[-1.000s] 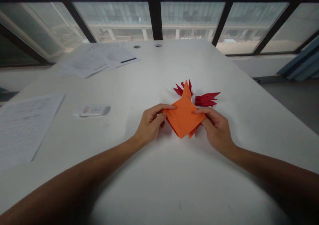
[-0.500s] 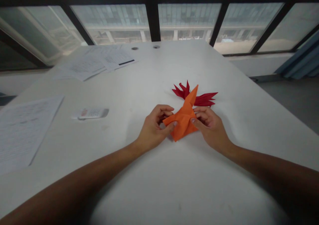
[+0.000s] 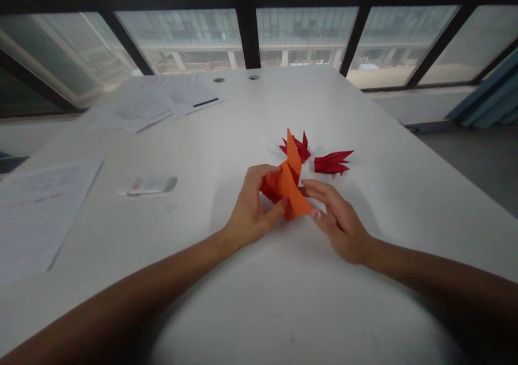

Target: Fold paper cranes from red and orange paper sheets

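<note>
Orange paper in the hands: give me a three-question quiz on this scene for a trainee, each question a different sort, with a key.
1. Multiple choice: from this view, what partly covers the left red folded piece? a) a printed sheet; b) the orange paper; c) a curtain.
2. True or false: the small white printed item lies to the left of the left hand.
3. Count: how many red folded pieces are on the white table?

Key: 1 b; 2 true; 3 two.

The head camera looks forward and down over the left hand (image 3: pixel 251 209), right hand (image 3: pixel 345 227) and white table (image 3: pixel 259 300) toward windows (image 3: pixel 306 33).
</note>
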